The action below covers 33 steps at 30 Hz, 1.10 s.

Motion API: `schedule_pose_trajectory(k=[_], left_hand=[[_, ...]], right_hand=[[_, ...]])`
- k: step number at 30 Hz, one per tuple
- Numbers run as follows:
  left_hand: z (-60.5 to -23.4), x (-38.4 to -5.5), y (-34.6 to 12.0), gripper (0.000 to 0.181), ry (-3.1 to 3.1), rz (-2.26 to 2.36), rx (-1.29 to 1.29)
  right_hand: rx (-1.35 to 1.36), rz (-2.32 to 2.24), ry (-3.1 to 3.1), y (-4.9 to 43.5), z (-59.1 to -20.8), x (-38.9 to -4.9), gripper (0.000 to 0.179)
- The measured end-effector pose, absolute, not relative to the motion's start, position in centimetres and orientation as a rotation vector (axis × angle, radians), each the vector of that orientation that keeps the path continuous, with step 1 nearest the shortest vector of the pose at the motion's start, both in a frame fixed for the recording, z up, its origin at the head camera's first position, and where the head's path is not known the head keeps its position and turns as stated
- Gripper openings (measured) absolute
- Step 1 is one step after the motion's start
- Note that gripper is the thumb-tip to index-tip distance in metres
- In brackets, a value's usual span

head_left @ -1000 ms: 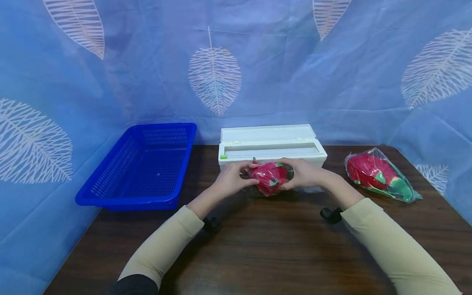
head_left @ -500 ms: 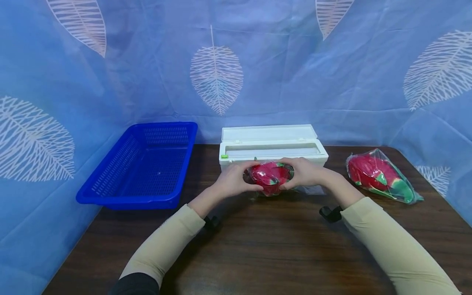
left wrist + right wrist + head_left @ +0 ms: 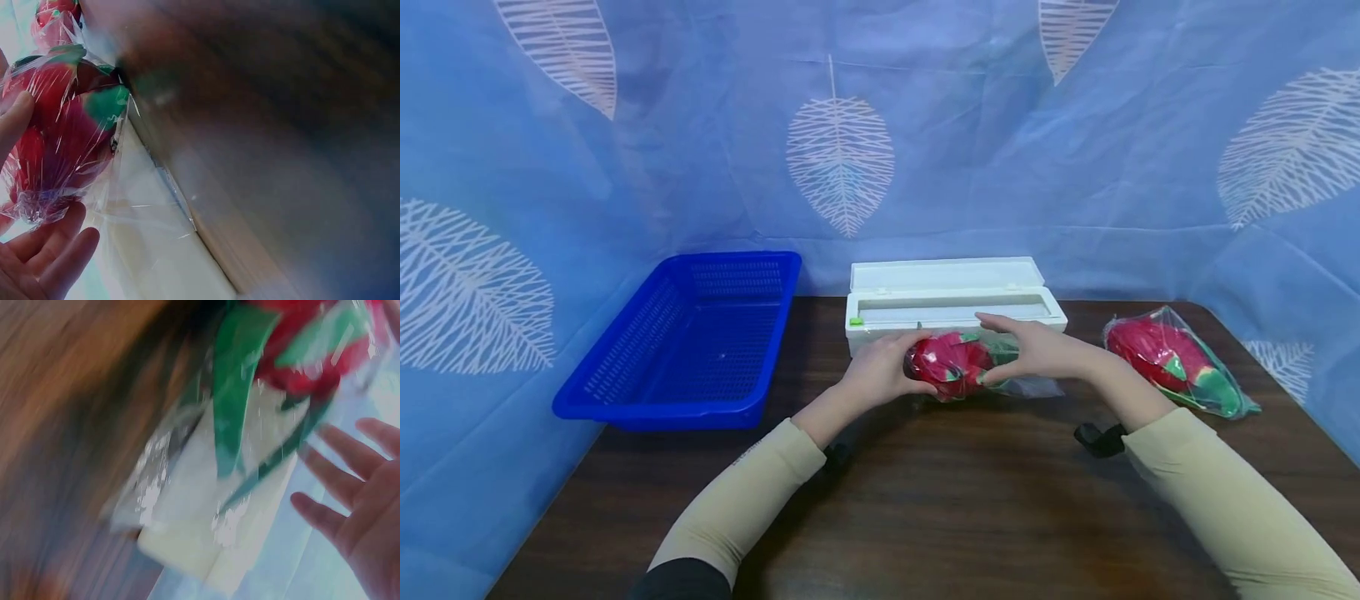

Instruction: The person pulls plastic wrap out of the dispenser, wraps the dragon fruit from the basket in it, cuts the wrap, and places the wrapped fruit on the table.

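A red dragon fruit (image 3: 951, 362) with green leaf tips, wrapped in clear plastic film, sits in front of a white cling film dispenser (image 3: 943, 273) with its lid up. My left hand (image 3: 880, 367) grips the fruit's left side, thumb in front and fingers behind. In the left wrist view crinkled film covers the dragon fruit (image 3: 56, 137). My right hand (image 3: 1033, 350) stands at the fruit's right end, fingers spread and thumb close to the film. Long green leaves (image 3: 234, 394) and loose film (image 3: 147, 494) trail from that end in the right wrist view.
A blue plastic basket (image 3: 655, 414) stands on the left of the dark wooden table (image 3: 955, 517). On the right lies another film-wrapped dragon fruit (image 3: 1157, 354). Behind the table hangs a blue cloth (image 3: 947, 167) with white leaf prints.
My right hand has let go of the fruit's right end and moved slightly right, its fingers spreading and baring green leaves. My left hand keeps its grip on the dragon fruit.
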<state>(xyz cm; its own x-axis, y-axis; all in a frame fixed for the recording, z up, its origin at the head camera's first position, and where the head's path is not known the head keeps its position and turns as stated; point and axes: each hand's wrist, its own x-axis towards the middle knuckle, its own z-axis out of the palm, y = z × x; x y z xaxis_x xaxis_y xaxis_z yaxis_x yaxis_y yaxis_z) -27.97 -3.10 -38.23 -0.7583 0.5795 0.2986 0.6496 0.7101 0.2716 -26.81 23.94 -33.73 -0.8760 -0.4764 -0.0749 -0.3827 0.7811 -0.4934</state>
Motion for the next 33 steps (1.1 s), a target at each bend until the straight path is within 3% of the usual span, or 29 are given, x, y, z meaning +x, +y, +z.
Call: schedule_pose_trajectory(k=[8,18,22,28,33], left_hand=[[-38.0,-28.0,-3.1,0.082,-2.739,-0.513,-1.005],[-38.1,-28.3,-3.2,0.081,-2.731,-0.522,-1.013],[-38.0,-28.3,-3.3,0.081,-2.725,-0.518,-1.015],[-38.2,-28.3,-3.4,0.082,-2.711,-0.518,-1.012],[-38.3,-28.3,-3.4,0.081,-2.702,-0.526,-1.014]], right_hand=[[-0.732,-0.711,2.958,28.4,-34.4,-24.8,0.079],[-0.642,-0.634,2.943,31.2,-37.6,-24.2,0.080],[-0.646,-0.616,2.925,31.3,-38.2,-24.8,0.062],[-0.688,-0.664,2.993,31.3,-38.2,-25.5,0.017],[-0.672,-0.810,3.049,30.6,-37.4,-25.6,0.012]])
